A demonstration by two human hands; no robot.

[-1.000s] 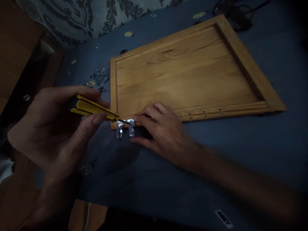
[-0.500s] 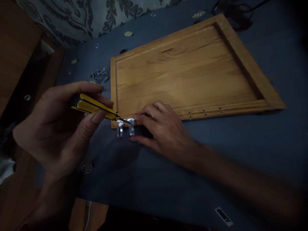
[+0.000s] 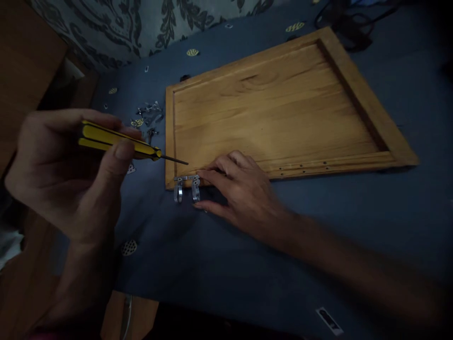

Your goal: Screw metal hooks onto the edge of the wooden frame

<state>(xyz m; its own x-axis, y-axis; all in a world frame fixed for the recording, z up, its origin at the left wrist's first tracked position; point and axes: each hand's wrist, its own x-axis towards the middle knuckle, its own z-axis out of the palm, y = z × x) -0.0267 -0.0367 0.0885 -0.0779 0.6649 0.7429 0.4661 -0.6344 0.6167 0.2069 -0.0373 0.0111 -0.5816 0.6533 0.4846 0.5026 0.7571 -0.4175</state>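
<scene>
A screwdriver [image 3: 118, 140] with a yellow and black handle is gripped in my left hand [image 3: 67, 179]. Its thin shaft points right, the tip apart from the metal and above the left front corner of the framed wooden panel [image 3: 279, 104]. Two silver hinges [image 3: 196, 189] lie side by side on the panel's near edge, their curved arms hanging over it. Screw heads show on their plates. My right hand [image 3: 244, 193] rests on that edge, with its index finger and thumb closed about the right-hand hinge.
Loose metal hardware [image 3: 150, 112] is scattered left of the panel on the dark blue patterned cloth [image 3: 255, 278]. A dark cable [image 3: 348, 26] lies at the back right. Wooden furniture [image 3: 28, 56] stands on the left, and patterned wallpaper [image 3: 120, 28] is behind.
My left hand has drawn back left, lifting the screwdriver's tip off the right-hand hinge. My right hand keeps its place. The view has shifted slightly.
</scene>
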